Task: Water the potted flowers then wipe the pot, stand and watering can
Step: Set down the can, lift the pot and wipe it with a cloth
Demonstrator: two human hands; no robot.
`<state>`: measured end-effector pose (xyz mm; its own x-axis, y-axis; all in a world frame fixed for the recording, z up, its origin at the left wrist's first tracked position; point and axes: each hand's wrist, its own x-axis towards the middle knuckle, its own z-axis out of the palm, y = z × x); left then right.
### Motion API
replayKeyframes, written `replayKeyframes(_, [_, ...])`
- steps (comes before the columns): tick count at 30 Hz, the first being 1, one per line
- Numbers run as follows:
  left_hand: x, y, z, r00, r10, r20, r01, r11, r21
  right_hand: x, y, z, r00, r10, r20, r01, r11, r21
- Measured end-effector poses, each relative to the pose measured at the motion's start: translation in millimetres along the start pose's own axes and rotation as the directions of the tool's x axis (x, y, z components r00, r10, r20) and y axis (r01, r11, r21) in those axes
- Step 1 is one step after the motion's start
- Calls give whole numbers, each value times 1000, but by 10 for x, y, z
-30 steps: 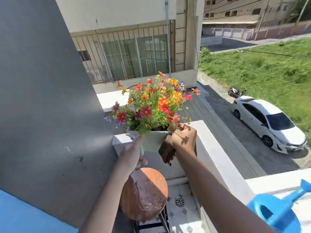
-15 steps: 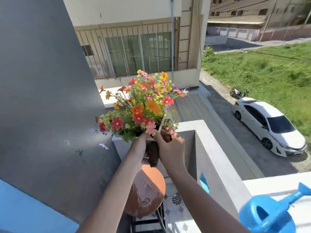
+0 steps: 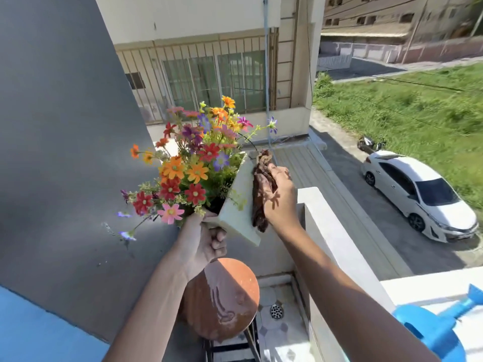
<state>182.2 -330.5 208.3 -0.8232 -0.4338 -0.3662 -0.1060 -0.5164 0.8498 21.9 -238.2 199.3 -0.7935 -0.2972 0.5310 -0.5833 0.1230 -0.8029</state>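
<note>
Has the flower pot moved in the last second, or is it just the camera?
Yes. The pot has tipped left toward the grey wall, flowers leaning that way. The left hand holds its corner; the right hand presses the rag on its side.

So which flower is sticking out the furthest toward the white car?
The small purple flower on a long thin stem at the bunch's upper right. The red, orange and pink ones crowd together over the tilted white square pot.

Harsh daylight — flower shadows fall crisp on the right hand [image 3: 281, 194]; the grey wall [image 3: 65, 126] lies shaded — edges bend, slightly soft.
</note>
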Motion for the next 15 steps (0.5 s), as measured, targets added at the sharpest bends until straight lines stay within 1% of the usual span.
replayKeyframes(3, [-26,9,-38,1000,20,-19,-21,999,-41,-96,129,65,998,59,-21,-60,998,-12])
replayKeyframes(7, [-22,8,-93,997,14,-79,-20,997,-76,-462,182,157,973,180,145,-186,982,28])
replayKeyframes(8, [-18,-4,-103,996,8,-92,-16,997,-82,-571,189,178,970,176,167,-181,983,11])
replayKeyframes(11, [-2,-30,-138,993,-13,-116,5,998,-64,-810,156,193,983,105,147,-109,994,18])
replayKeyframes(13, [9,-30,-156,992,-19,-125,13,999,-48,-859,44,171,982,139,124,-148,987,68])
replayKeyframes(15, [27,-38,-151,990,-15,-142,12,1000,-21,-858,-108,145,977,170,129,-189,970,156])
